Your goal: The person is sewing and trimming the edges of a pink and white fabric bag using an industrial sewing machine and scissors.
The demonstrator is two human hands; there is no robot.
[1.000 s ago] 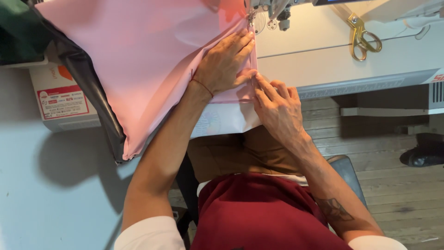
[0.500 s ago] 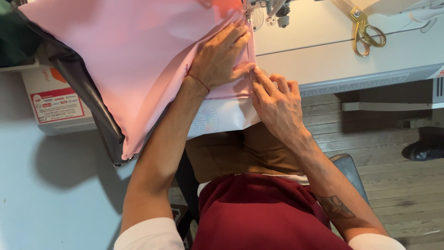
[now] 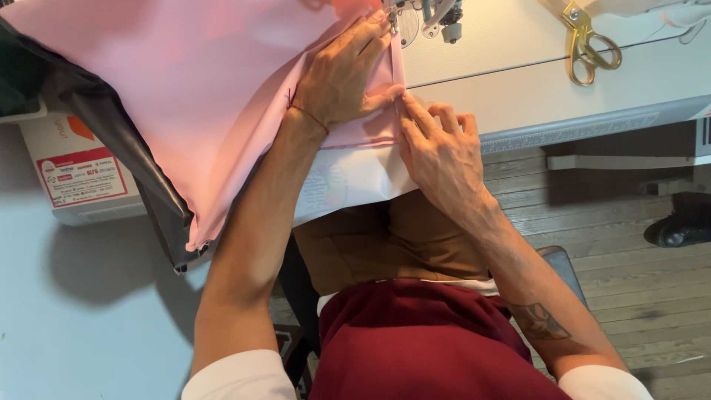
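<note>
A large sheet of pink fabric (image 3: 178,96) lies over the white sewing table (image 3: 518,81) and hangs off its left front. My left hand (image 3: 342,74) rests flat on the fabric, fingers spread, pressing it down close to the sewing machine's presser foot (image 3: 404,18). My right hand (image 3: 437,152) sits at the table's front edge, its fingertips pinching the fabric's folded right edge just below my left thumb. The needle area is partly cut off at the top of the view.
Gold-handled scissors (image 3: 585,41) lie on the table at the upper right. A white box with a red label (image 3: 74,174) stands at the left beside dark material (image 3: 126,141). Wooden floor (image 3: 629,267) and a dark shoe (image 3: 678,226) show at the right.
Both hands and the fabric have shifted slightly up and to the left in the view, toward the presser foot. The hold on the fabric edge is unchanged.
</note>
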